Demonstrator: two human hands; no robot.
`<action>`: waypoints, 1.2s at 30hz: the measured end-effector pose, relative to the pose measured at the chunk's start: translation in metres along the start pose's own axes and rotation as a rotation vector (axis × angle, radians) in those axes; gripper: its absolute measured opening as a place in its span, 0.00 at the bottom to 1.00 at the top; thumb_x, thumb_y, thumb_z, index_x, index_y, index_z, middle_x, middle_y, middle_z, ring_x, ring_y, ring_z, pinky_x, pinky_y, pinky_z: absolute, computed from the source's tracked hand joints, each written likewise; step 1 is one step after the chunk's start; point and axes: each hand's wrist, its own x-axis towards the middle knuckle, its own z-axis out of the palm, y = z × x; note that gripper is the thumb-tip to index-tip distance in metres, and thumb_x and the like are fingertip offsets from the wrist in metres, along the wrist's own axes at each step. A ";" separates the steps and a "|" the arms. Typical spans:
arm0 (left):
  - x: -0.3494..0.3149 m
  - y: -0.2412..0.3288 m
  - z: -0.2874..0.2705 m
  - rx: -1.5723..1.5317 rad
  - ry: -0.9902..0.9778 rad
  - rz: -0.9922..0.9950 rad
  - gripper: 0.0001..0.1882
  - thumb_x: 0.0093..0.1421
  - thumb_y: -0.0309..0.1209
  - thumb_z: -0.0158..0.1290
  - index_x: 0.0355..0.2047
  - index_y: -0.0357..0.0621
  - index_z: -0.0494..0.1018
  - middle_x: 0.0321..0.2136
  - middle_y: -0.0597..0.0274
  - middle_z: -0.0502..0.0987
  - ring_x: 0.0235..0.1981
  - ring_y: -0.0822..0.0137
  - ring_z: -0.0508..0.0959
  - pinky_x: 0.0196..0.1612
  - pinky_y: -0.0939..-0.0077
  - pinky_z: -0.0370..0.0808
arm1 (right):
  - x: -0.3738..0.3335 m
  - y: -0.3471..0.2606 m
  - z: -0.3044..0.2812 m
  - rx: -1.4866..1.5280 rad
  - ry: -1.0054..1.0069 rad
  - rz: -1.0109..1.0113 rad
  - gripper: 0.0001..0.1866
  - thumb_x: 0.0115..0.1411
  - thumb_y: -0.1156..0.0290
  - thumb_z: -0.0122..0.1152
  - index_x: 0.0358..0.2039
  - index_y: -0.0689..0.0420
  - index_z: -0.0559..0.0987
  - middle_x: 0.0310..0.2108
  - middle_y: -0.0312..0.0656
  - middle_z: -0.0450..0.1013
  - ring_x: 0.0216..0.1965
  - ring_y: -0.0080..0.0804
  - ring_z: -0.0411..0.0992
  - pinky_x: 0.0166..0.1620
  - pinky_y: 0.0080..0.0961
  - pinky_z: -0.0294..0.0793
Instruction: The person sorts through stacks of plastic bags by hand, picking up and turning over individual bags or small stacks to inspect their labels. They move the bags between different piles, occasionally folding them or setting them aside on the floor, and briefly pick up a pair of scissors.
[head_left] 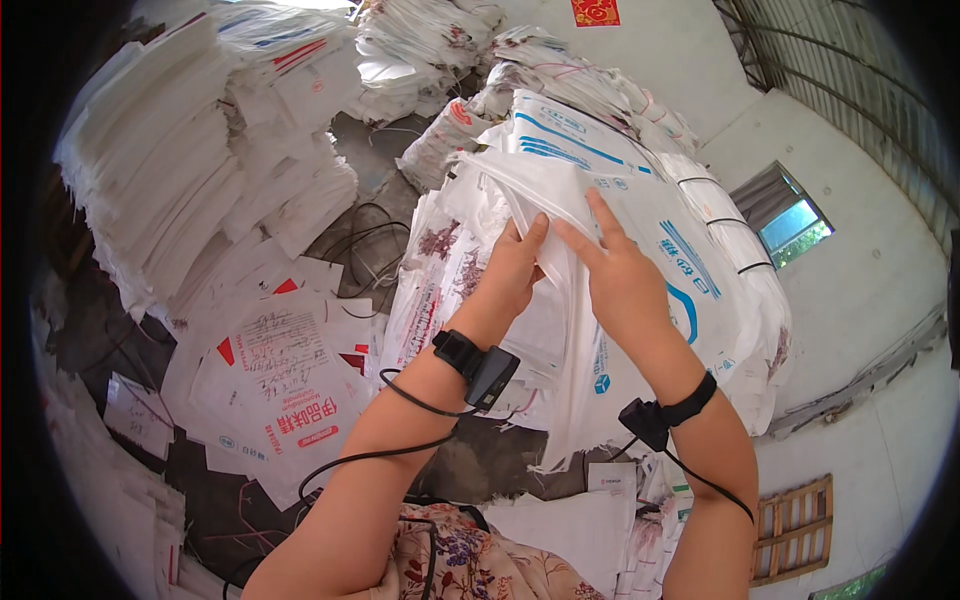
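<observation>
A white woven sack (548, 178) with its top layer folded back lies on a waist-high stack of flat sacks printed in blue (650, 235). My left hand (512, 268) is at the sack's folded edge, thumb up, with the fingers closed on the white cloth; part of the fingers is hidden. My right hand (628, 278) lies just to the right on the same cloth, index and middle fingers stretched out and apart. A long flap (575, 410) of the sack hangs down between my forearms. Both wrists wear black straps with small cabled devices.
Tall piles of white sacks (160, 160) rise at the left, and more bundles (420, 50) stand behind. Loose sacks with red print (275, 390) lie on the floor at the left, near black cables (365, 245). A wooden pallet (795, 530) leans at the right wall.
</observation>
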 end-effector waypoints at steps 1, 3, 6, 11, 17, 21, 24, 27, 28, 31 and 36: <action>0.000 0.002 0.001 0.009 0.005 -0.022 0.28 0.66 0.42 0.49 0.61 0.45 0.57 0.51 0.62 0.72 0.50 0.66 0.75 0.48 0.69 0.75 | -0.001 0.001 0.003 -0.049 -0.001 -0.068 0.28 0.50 0.84 0.54 0.50 0.42 0.78 0.65 0.41 0.59 0.43 0.41 0.76 0.39 0.31 0.77; -0.002 0.005 0.009 0.023 0.005 -0.047 0.29 0.66 0.43 0.50 0.61 0.45 0.57 0.51 0.62 0.72 0.50 0.66 0.75 0.48 0.70 0.75 | -0.004 0.009 0.007 -0.098 0.002 -0.129 0.29 0.50 0.84 0.55 0.51 0.42 0.78 0.65 0.41 0.59 0.45 0.41 0.76 0.40 0.30 0.77; -0.005 0.005 0.014 0.099 -0.012 0.029 0.30 0.64 0.38 0.53 0.62 0.44 0.55 0.50 0.60 0.72 0.51 0.63 0.74 0.49 0.68 0.75 | -0.003 0.026 0.012 -0.065 0.085 -0.097 0.28 0.51 0.82 0.53 0.52 0.41 0.77 0.64 0.43 0.61 0.40 0.41 0.77 0.38 0.32 0.78; 0.008 -0.002 -0.007 0.125 -0.059 0.110 0.30 0.57 0.20 0.51 0.60 0.43 0.58 0.48 0.55 0.73 0.47 0.62 0.76 0.44 0.68 0.77 | 0.011 0.046 -0.005 -0.015 0.084 -0.008 0.34 0.49 0.87 0.47 0.54 0.41 0.75 0.63 0.43 0.61 0.48 0.45 0.74 0.46 0.33 0.76; 0.016 -0.005 -0.036 -0.063 -0.014 -0.010 0.27 0.60 0.22 0.50 0.60 0.41 0.59 0.50 0.52 0.73 0.47 0.60 0.77 0.44 0.66 0.79 | 0.009 0.088 -0.036 0.019 0.390 0.051 0.34 0.48 0.89 0.46 0.51 0.43 0.78 0.63 0.43 0.61 0.57 0.43 0.68 0.52 0.28 0.73; 0.011 0.003 -0.035 -0.170 0.054 -0.142 0.25 0.63 0.28 0.51 0.59 0.40 0.60 0.50 0.53 0.73 0.48 0.61 0.77 0.46 0.66 0.78 | -0.004 0.075 -0.017 -0.014 0.298 -0.086 0.24 0.49 0.88 0.48 0.41 0.48 0.81 0.62 0.42 0.64 0.50 0.41 0.73 0.46 0.28 0.76; 0.008 -0.001 -0.029 -0.047 0.048 -0.074 0.24 0.65 0.33 0.52 0.58 0.38 0.60 0.50 0.53 0.73 0.49 0.61 0.76 0.49 0.65 0.77 | -0.011 0.065 0.006 -0.020 0.210 -0.104 0.19 0.49 0.86 0.52 0.38 0.51 0.81 0.60 0.42 0.65 0.44 0.39 0.76 0.42 0.29 0.77; 0.005 -0.004 -0.032 -0.040 -0.005 0.014 0.23 0.65 0.33 0.50 0.57 0.36 0.61 0.49 0.54 0.73 0.48 0.61 0.76 0.50 0.65 0.76 | -0.014 0.042 0.017 -0.009 0.156 -0.060 0.16 0.49 0.82 0.56 0.39 0.53 0.81 0.59 0.42 0.67 0.41 0.39 0.77 0.40 0.29 0.77; 0.006 -0.008 -0.033 -0.143 -0.038 0.004 0.22 0.65 0.33 0.50 0.57 0.36 0.61 0.49 0.54 0.73 0.48 0.61 0.76 0.51 0.65 0.75 | -0.016 0.032 0.017 0.014 0.120 -0.002 0.16 0.50 0.80 0.58 0.40 0.54 0.81 0.59 0.42 0.67 0.40 0.39 0.77 0.40 0.29 0.77; 0.001 -0.015 -0.013 -0.266 -0.073 -0.042 0.21 0.66 0.31 0.48 0.57 0.36 0.61 0.50 0.54 0.72 0.49 0.60 0.75 0.52 0.64 0.74 | -0.024 0.011 0.017 0.020 0.126 0.040 0.17 0.53 0.71 0.59 0.45 0.54 0.80 0.59 0.46 0.66 0.40 0.40 0.77 0.39 0.30 0.78; -0.009 -0.012 0.021 -0.251 -0.138 -0.100 0.18 0.67 0.31 0.47 0.54 0.36 0.64 0.49 0.54 0.73 0.49 0.60 0.75 0.52 0.64 0.74 | -0.032 0.014 0.016 0.001 0.136 0.257 0.17 0.55 0.67 0.58 0.46 0.53 0.79 0.52 0.53 0.70 0.41 0.45 0.76 0.42 0.34 0.77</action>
